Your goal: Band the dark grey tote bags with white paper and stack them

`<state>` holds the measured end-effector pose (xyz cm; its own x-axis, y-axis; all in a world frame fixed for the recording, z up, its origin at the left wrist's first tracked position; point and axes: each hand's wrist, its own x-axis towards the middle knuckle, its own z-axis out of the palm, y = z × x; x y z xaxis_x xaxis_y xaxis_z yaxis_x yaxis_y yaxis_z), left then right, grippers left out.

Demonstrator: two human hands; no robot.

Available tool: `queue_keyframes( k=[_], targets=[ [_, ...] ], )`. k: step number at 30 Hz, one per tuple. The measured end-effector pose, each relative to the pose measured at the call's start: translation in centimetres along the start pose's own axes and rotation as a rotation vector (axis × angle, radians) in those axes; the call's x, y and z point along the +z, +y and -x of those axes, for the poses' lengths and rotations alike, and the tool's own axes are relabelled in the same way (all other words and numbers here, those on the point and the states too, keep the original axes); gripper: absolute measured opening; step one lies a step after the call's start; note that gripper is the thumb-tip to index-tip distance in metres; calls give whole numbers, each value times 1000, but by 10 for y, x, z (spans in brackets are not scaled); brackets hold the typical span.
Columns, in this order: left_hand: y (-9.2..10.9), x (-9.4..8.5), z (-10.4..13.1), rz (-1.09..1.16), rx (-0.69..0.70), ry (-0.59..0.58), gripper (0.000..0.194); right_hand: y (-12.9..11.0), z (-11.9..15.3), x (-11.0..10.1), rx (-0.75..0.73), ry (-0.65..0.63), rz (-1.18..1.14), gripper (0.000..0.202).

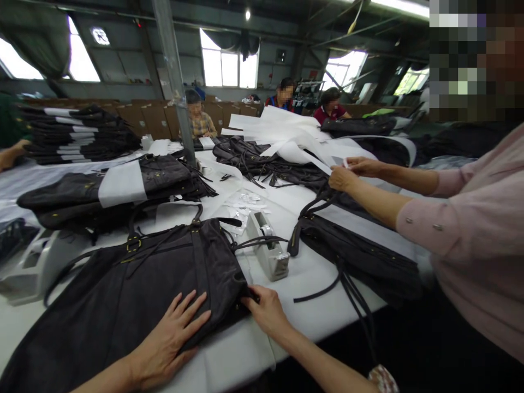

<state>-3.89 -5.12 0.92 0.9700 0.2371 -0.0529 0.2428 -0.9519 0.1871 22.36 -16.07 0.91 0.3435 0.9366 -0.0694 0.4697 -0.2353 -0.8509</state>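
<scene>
A large black bag (164, 278) with brass-coloured buckles and a zip lies flat on the white-covered table. My left hand (167, 338) rests on its front with the fingers spread. At the bag's right edge my right hand (266, 311) pinches the dark fabric near the corner between thumb and fingers. The bag's strap ends stretch right, across a grey tape dispenser (268, 248) that stands just beyond the bag.
Another person in a pink top (470, 218) handles white paper strips (303, 150) at the right. Another black bag (356, 256) lies before them. Paper-banded bags (82, 194) and a second dispenser (36, 267) are at left; a metal post (176, 71) rises behind.
</scene>
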Motion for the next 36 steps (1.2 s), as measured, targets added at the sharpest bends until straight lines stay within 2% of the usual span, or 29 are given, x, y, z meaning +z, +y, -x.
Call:
queue_keyframes(
  k=[4,6,9,13,15,17,18,19,22,24,28,30,33,36],
  targets=[
    [4,4,-2,-80,12,38,60,5,-20,-4,248,-38,-74,13],
    [5,9,-2,-120,-7,85,60,7,-28,-4,306,-27,-38,13],
    [6,16,-4,-166,-21,126,64,8,-34,-5,273,27,145,13],
    [5,20,-5,-191,7,140,67,5,-28,-17,161,-24,461,23],
    [4,19,-5,-193,5,145,67,-2,-22,-27,-23,-14,535,46],
    [4,16,-4,-192,3,126,65,-15,-19,-36,-302,13,634,74],
    [4,14,-4,-187,1,105,64,-24,-19,-40,-460,3,695,79],
    [5,12,-4,-179,-2,81,63,-33,-21,-43,-626,-31,754,75],
    [4,5,-4,-136,-4,24,63,-50,-30,-47,-1064,-214,864,39],
    [4,2,-4,-106,-12,6,65,-43,-33,-46,-1189,-293,876,31],
    [1,2,-5,-50,-20,-16,69,-9,-19,-47,-1095,-306,841,39],
    [0,2,-5,-25,-25,-12,71,-10,-14,-46,-1017,-331,823,42],
    [1,0,-5,12,-21,-9,74,-49,-20,-30,-835,-339,856,29],
    [0,-7,-8,41,2,-23,78,-99,-35,0,-696,-333,873,41]
  ],
)
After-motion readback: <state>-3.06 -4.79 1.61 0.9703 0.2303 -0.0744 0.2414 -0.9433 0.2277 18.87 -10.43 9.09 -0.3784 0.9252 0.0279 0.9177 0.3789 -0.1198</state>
